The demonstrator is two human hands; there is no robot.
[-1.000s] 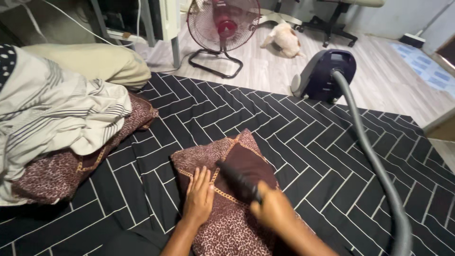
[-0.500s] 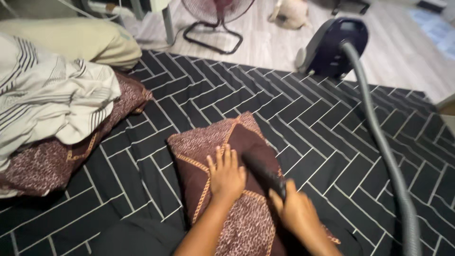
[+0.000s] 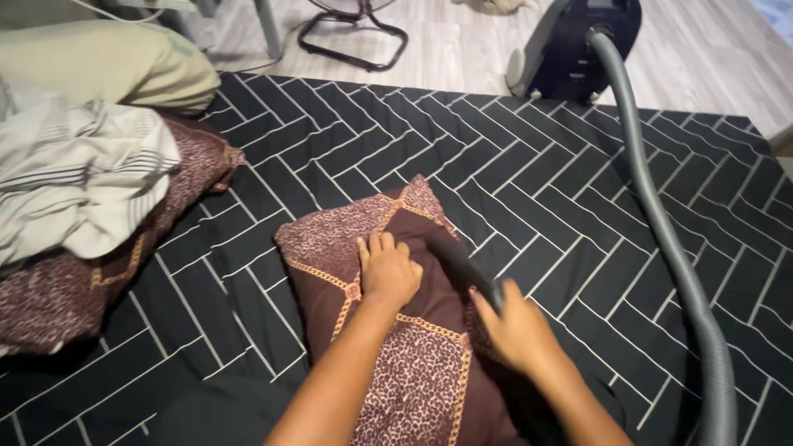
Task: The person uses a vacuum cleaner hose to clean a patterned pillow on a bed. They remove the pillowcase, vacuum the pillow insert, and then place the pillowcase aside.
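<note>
Left hand (image 3: 388, 271) now slid up the brown patterned pillow (image 3: 396, 330) mid-frame on the bed (image 3: 537, 165), palm flat, pinning it. Right hand (image 3: 516, 329) closed round the black vacuum nozzle (image 3: 458, 263), pushed further up the fabric. Grey hose (image 3: 661, 215) trailing to the vacuum cleaner (image 3: 578, 45) top right.

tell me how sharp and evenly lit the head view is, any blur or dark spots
Head view: mostly sharp, the sheet's herringbone lines crisp; the right hand and the nozzle it grips are slightly smeared by motion; the left hand on the pillow is clearer; light is soft and even, darker at the bottom left corner; no glare.
</note>
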